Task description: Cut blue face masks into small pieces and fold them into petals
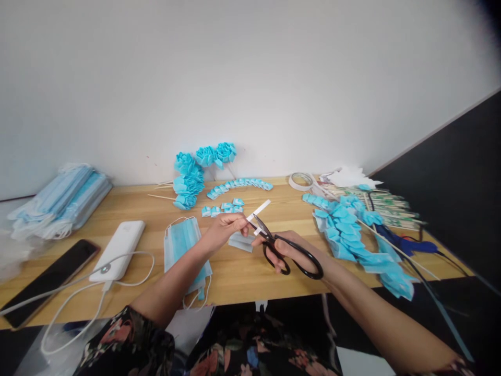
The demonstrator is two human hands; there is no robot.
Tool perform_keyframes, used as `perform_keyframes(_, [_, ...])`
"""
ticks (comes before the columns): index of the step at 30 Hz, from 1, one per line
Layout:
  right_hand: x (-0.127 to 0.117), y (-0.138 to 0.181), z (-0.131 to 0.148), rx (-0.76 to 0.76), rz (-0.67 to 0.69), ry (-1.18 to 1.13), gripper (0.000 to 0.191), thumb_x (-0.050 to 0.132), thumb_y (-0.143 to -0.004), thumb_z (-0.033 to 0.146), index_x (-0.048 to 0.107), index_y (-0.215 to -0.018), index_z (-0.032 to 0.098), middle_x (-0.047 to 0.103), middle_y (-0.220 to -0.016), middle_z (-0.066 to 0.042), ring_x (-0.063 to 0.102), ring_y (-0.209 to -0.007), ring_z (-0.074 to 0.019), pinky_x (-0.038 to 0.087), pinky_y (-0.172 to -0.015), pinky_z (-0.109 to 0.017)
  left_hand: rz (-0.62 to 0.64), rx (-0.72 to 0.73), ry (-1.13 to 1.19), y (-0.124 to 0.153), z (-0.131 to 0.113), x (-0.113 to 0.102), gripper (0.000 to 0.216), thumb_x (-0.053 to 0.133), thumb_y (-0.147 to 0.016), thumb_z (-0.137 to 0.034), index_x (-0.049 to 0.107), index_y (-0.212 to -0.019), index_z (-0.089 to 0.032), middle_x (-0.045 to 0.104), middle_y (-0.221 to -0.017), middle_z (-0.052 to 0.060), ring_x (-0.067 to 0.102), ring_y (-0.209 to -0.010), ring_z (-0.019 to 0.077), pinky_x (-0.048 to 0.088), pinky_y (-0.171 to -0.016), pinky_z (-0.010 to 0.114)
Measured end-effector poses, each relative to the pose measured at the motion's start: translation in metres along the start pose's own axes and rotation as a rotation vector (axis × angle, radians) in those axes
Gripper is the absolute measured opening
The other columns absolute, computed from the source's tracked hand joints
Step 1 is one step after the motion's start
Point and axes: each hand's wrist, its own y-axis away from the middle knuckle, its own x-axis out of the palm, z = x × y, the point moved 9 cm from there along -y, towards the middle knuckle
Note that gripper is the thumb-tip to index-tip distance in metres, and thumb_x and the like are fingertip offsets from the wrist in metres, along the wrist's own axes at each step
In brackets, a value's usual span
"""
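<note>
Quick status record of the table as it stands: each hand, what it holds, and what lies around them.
left hand: pinches a white strip, held above the table
right hand: fingers through black scissors, blades at the strip
under left forearm: blue face mask
left side: power bank, phone, mask stack
back: blue flowers, tape roll
right side: heap of blue folded pieces

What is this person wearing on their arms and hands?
Both hands are bare: the left hand and right hand show no gloves, rings or watch. The forearms are uncovered. A dark sleeve with a pink and green floral print ends near the left elbow.
</note>
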Motion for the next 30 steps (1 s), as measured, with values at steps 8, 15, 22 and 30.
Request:
perform_keyframes(8, [-0.001,0.001,0.008,-0.068,-0.014,-0.049,0.06,0.045,-0.093,0.06,0.063,-0.115,0.007,0.049,-0.06,0.003,0.046,-0.047,-0.0086,0.049,-0.05,-0.026,0.041,0.07,-0.039,0.0,-0.004,0.001,0.039,0.059,-0.087,-0.047,0.069,-0.072,-0.013,0.065,-0.079,0.008,0.06,-0.079,0.0183,0.044,-0.077,0.03])
perform_keyframes(15, [-0.001,0.004,0.007,-0.04,-0.04,-0.047,0.059,0.047,-0.092,0.058,0.065,-0.113,0.007,0.049,-0.057,0.003,0.043,-0.042,-0.007,0.041,-0.041,-0.021,0.046,0.082,-0.049,0.0,-0.007,0.004,0.033,0.062,-0.086,-0.045,0.072,-0.079,-0.014,0.066,-0.088,0.009,0.061,-0.086,0.0193,0.045,-0.082,0.031])
perform_keyframes(22, [-0.008,0.007,-0.003,0.04,-0.102,-0.004,0.058,0.05,-0.09,0.059,0.066,-0.113,0.007,0.046,-0.053,0.005,0.041,-0.038,-0.0056,0.034,-0.036,-0.018,0.042,0.037,-0.059,0.002,-0.01,0.006,0.033,0.062,-0.086,-0.046,0.071,-0.083,-0.014,0.067,-0.087,0.008,0.063,-0.084,0.0182,0.048,-0.078,0.029])
perform_keyframes(30, [-0.011,0.009,-0.005,0.114,-0.15,0.07,0.066,0.051,-0.086,0.066,0.069,-0.107,0.007,0.045,-0.05,0.006,0.039,-0.036,-0.0052,0.031,-0.035,-0.018,0.091,-0.048,-0.118,0.004,-0.002,0.014,0.042,0.053,-0.09,-0.052,0.068,-0.084,-0.013,0.06,-0.061,0.002,0.051,-0.05,0.0096,0.038,-0.05,0.022])
